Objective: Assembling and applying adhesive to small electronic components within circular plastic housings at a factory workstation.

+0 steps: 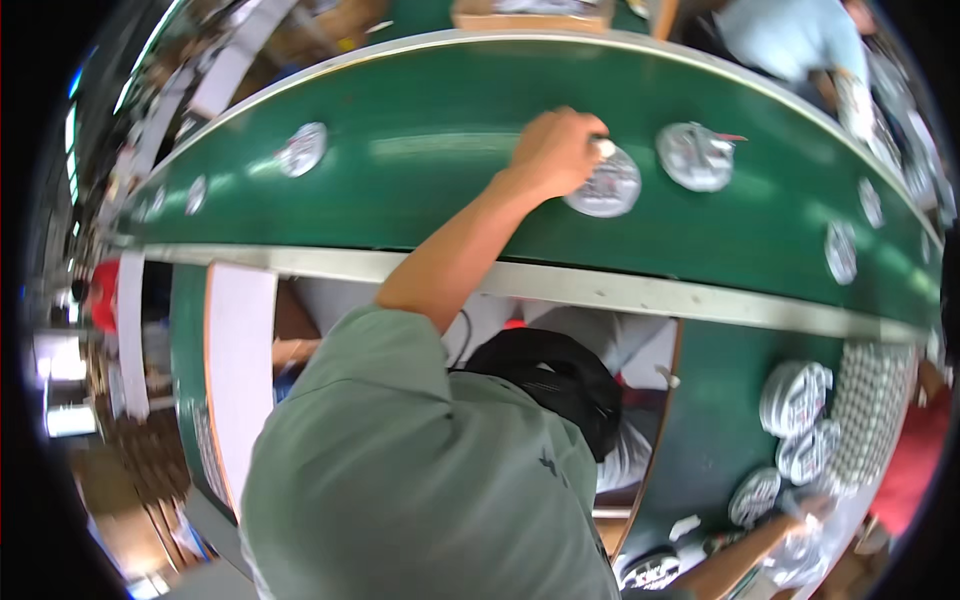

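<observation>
The left hand (558,152) curls, its grip impossible to tell, at the far-left edge of a round silver pack (610,190); the right hand (808,514), blurred fingers unreadable, is well apart.

Rnd silvery pkt (612,190) flat on grn surface (420,195).

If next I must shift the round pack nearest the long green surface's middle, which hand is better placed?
Probably the left hand: it is at the edge of that round pack, though gripping a small white-tipped object. The right hand is far off, at the clear plastic.
</observation>
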A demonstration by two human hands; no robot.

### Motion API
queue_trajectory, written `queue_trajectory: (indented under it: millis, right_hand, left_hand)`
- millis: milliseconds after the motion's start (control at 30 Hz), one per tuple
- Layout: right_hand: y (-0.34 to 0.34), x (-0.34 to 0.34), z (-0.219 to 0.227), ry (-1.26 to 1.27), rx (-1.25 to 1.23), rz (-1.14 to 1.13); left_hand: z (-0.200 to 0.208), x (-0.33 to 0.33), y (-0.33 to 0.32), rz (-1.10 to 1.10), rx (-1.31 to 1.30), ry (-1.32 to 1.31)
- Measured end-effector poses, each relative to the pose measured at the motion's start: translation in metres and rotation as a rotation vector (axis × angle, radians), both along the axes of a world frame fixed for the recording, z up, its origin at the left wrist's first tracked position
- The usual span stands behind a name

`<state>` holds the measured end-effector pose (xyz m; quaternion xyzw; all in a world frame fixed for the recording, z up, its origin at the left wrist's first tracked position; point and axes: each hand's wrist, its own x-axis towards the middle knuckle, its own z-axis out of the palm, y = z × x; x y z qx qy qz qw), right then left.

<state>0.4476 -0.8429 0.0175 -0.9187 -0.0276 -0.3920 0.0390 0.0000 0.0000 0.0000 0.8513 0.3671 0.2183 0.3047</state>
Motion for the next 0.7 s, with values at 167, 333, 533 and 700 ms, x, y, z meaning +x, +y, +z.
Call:
queue_trajectory:
  millis: [167, 333, 533, 700]
  right_hand:
    - [0.15, -0.071, -0.048, 0.07, 0.085, 0.071]
    - [0.082, -0.12, -0.031, -0.204, -0.18, 0.251]
    - [0.162, -0.224, 0.011, 0.238, 0.245, -0.078]
    - [0.241, -0.372, 0.031, 0.255, 0.854, 0.166]
  left_hand:
    - [0.002, -0.059, 0.079, -0.089, -0.164, -0.035]
    - [0.006, -0.044, 0.061, -0.15, 0.182, -0.092]
    - [0.055, -0.046, -0.067, -0.351, -0.003, -0.377]
    - [0.001, 0.01, -0.152, -0.665, 0.058, -0.359]
